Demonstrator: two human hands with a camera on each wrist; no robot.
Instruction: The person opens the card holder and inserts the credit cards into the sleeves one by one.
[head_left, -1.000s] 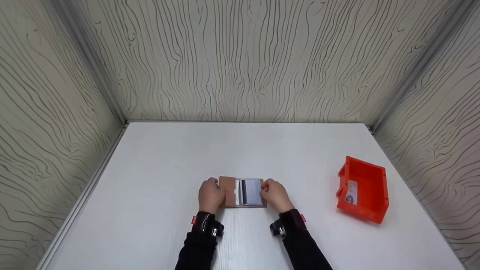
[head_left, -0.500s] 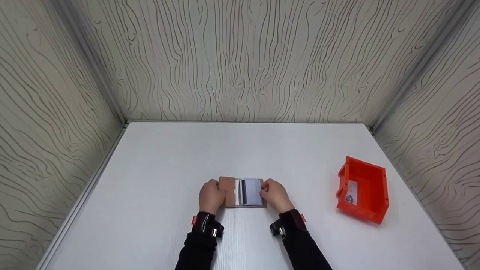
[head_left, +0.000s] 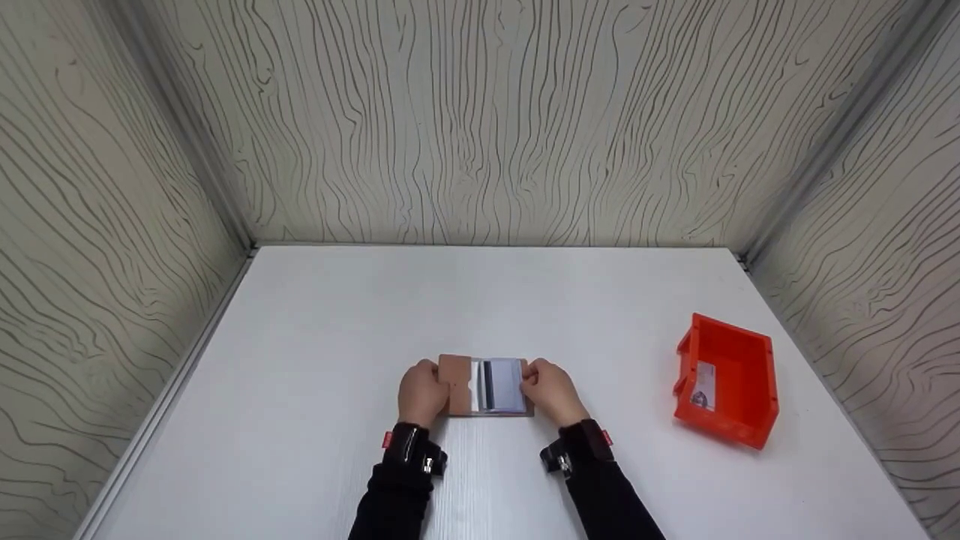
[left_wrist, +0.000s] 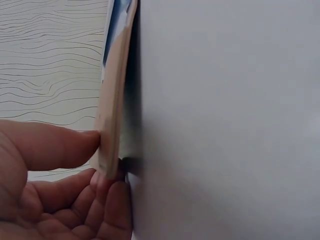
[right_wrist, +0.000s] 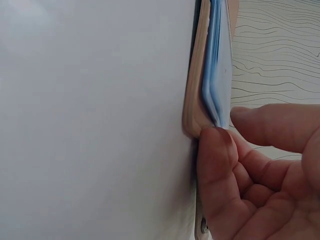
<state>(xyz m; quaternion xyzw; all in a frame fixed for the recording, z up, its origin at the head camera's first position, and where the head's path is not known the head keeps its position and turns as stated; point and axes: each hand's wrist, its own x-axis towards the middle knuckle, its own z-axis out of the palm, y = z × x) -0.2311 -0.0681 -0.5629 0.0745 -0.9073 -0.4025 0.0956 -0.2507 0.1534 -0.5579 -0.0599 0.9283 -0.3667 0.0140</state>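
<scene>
A brown card holder [head_left: 457, 375] lies spread open on the white table, low in the middle of the head view. Clear plastic card sleeves [head_left: 507, 384] cover its right half, with a dark stripe beside a pale card. My left hand [head_left: 421, 394] pinches the left cover, thumb on top and fingers curled beneath; the left wrist view shows this cover edge [left_wrist: 112, 100] slightly raised off the table. On the other side, my right hand [head_left: 553, 391] pinches the edge of the sleeve stack [right_wrist: 212, 90] between thumb and index finger, over the right cover [right_wrist: 192, 110].
An orange-red plastic bin [head_left: 731, 382] with a label on its side stands at the right of the white table [head_left: 337, 315]. Wood-grain patterned panels [head_left: 480, 120] enclose the table at the back and both sides.
</scene>
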